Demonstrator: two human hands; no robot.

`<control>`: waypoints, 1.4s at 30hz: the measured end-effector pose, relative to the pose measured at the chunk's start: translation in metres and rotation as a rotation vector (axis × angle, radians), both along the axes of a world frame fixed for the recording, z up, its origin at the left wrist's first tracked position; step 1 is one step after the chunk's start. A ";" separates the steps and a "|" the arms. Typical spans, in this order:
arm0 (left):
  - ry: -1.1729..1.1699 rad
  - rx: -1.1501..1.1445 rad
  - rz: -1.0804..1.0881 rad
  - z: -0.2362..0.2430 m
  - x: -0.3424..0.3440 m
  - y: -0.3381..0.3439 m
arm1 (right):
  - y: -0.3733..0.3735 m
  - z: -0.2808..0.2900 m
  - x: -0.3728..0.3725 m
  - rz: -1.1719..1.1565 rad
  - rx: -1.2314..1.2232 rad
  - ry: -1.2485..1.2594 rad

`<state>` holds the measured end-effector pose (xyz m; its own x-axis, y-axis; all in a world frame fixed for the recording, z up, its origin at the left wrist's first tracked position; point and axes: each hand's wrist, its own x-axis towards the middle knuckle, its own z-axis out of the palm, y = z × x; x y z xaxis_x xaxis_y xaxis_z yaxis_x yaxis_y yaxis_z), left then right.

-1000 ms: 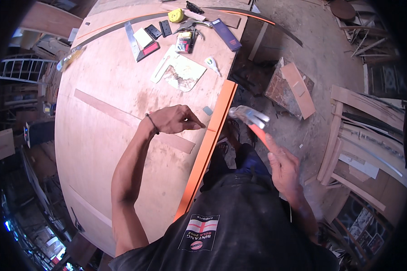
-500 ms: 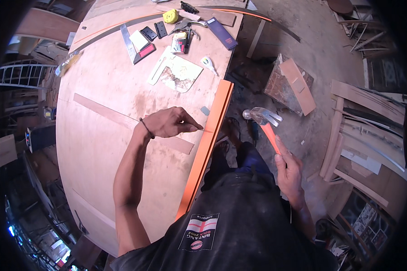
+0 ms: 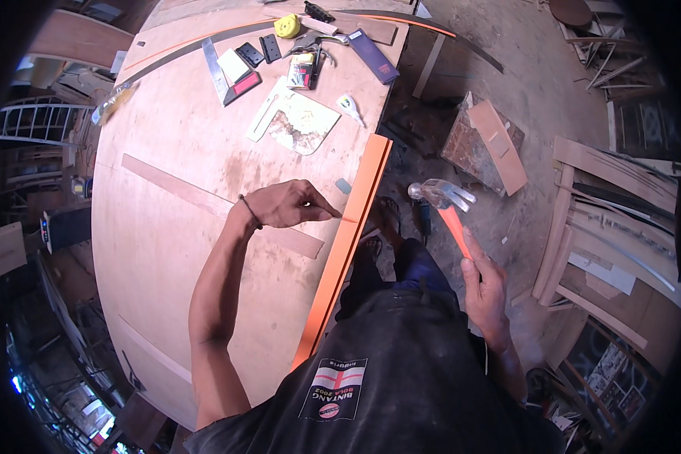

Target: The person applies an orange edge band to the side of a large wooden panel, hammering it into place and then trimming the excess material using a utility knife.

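Note:
My left hand [image 3: 289, 204] reaches across the tabletop. Its thumb and forefinger are pinched at the face of a long orange strip [image 3: 349, 234], where a thin dark line shows at the fingertips; it looks like a thin nail [image 3: 349, 219], too small to see clearly. The strip lies along the table edge nearest my body. My right hand [image 3: 484, 286] grips the orange handle of a claw hammer [image 3: 452, 219], off the table and to the right of the strip. The hammer's metal head is raised above the floor, apart from the strip.
On the wooden table [image 3: 166, 250] lie a flat wood strip [image 3: 178, 185], a stained white sheet [image 3: 303, 125], a small white glue bottle [image 3: 350, 110], a try square [image 3: 227, 83], a yellow tape measure [image 3: 287, 26] and a purple box [image 3: 372, 57]. A stool-like block [image 3: 469, 147] stands right.

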<state>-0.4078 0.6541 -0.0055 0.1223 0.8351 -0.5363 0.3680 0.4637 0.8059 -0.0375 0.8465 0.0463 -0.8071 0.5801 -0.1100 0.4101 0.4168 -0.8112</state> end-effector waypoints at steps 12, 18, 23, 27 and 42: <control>0.040 -0.022 -0.014 0.000 0.000 0.002 | -0.015 0.017 -0.033 0.263 0.114 -0.093; 0.083 -0.017 -0.032 -0.003 -0.002 0.002 | -0.018 0.010 -0.039 0.455 0.274 -0.182; 0.082 0.006 -0.031 -0.008 -0.002 0.000 | -0.018 0.007 -0.037 0.432 0.283 -0.101; 0.123 -0.027 -0.044 -0.006 -0.001 0.002 | -0.019 0.005 -0.034 0.430 0.282 -0.051; 0.146 0.039 -0.061 -0.001 0.001 0.002 | -0.002 -0.018 0.004 0.025 0.030 0.107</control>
<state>-0.4066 0.6557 -0.0066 0.0966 0.8491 -0.5193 0.5091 0.4061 0.7588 -0.0335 0.8442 0.0281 -0.8278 0.5611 -0.0055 0.3110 0.4506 -0.8368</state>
